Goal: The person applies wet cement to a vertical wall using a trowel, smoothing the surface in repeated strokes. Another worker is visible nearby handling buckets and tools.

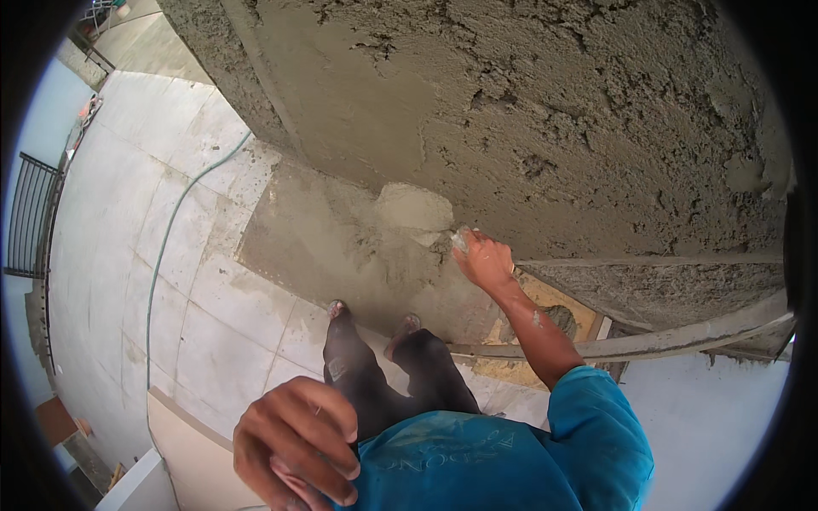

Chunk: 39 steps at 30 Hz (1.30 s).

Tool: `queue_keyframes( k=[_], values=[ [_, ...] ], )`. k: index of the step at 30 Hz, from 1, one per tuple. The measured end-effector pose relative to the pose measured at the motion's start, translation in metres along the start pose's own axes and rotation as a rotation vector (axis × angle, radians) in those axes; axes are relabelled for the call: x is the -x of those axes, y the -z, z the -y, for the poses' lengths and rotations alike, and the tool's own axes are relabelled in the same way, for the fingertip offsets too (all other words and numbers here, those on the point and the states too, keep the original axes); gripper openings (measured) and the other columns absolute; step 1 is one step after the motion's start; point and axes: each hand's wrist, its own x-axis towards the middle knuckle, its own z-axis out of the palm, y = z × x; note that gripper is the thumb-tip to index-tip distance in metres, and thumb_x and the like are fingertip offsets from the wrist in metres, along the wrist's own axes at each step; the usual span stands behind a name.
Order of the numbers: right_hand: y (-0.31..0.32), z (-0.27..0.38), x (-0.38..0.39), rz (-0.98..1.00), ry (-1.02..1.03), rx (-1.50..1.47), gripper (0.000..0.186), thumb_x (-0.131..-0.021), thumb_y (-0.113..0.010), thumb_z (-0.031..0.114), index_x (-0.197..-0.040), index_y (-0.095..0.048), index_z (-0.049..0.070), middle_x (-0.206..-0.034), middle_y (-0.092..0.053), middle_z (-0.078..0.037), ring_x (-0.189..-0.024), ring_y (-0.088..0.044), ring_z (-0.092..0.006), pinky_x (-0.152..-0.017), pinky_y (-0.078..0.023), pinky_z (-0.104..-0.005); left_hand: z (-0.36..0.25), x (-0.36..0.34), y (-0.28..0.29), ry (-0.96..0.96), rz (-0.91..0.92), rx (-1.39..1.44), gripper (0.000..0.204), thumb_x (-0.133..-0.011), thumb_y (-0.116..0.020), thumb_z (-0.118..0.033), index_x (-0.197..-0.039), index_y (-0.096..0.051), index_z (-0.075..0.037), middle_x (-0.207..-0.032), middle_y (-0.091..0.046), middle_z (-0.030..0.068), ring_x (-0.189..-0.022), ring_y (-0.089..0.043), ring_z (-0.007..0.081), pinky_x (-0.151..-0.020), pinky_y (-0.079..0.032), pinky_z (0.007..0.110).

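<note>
My right hand (486, 258) is closed around the handle of a trowel, its arm stretched out toward the wall. The trowel's blade (415, 207), smeared with pale grey mortar, is close to the foot of the wall. Wet mortar (341, 226) covers the ground strip below the blade. The rough plastered wall (579, 128) fills the upper right, with a smoother patch (349, 94) toward its left. My left hand (294, 443) hangs near the lower edge, fingers loosely bent with gaps between them, and no object shows in it.
A green hose (162, 247) curves across the pale tiled floor (119, 213) at left. A long pale straight-edged bar (665, 338) lies at lower right, near a mortar-stained yellowish board (554, 298). A dark metal railing (32, 217) stands at the far left.
</note>
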Motion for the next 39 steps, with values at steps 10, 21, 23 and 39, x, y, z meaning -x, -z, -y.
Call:
queue_keyframes(
  k=[10,21,23,39],
  values=[
    [0.190,0.060,-0.094,0.623,0.072,-0.573,0.024,-0.089,-0.059,0.022,-0.107,-0.064,0.008,-0.068,-0.060,-0.002,-0.052,-0.055,-0.0125,-0.048,-0.046,-0.0330,-0.143,-0.128,-0.019,-0.477,0.709,-0.124,0.016,-0.096,-0.055,-0.023,-0.107,-0.054,-0.012,-0.091,-0.059,0.0092,-0.069,-0.057,0.0188,-0.072,-0.049,0.034],
    [0.320,0.076,-0.062,-0.163,0.189,-0.235,0.038,-0.092,-0.058,0.029,-0.121,-0.060,0.006,-0.083,-0.068,-0.013,-0.079,-0.065,-0.0309,-0.076,-0.050,-0.0443,-0.194,-0.226,0.049,-0.336,0.729,-0.475,0.014,-0.098,-0.048,-0.020,-0.102,-0.057,-0.009,-0.086,-0.053,0.0066,-0.070,-0.050,0.0182,-0.071,-0.044,0.033],
    [0.281,0.068,-0.048,0.006,0.112,-0.062,0.040,-0.092,-0.058,0.031,-0.125,-0.058,0.008,-0.087,-0.069,-0.015,-0.080,-0.067,-0.0322,-0.076,-0.051,-0.0453,-0.197,-0.234,0.063,-0.335,0.719,-0.504,0.015,-0.098,-0.047,-0.019,-0.101,-0.057,-0.009,-0.085,-0.052,0.0061,-0.071,-0.049,0.0181,-0.071,-0.043,0.033],
    [0.195,0.155,-0.191,-0.024,-0.085,0.037,0.044,-0.090,-0.061,0.037,-0.128,-0.061,0.015,-0.092,-0.071,-0.020,-0.085,-0.070,-0.0357,-0.077,-0.055,-0.0475,-0.181,-0.078,0.251,0.705,-0.402,-1.257,0.027,-0.100,-0.053,-0.026,-0.099,-0.062,0.000,-0.084,-0.061,0.0076,-0.077,-0.054,0.0152,-0.073,-0.044,0.030]
  ],
)
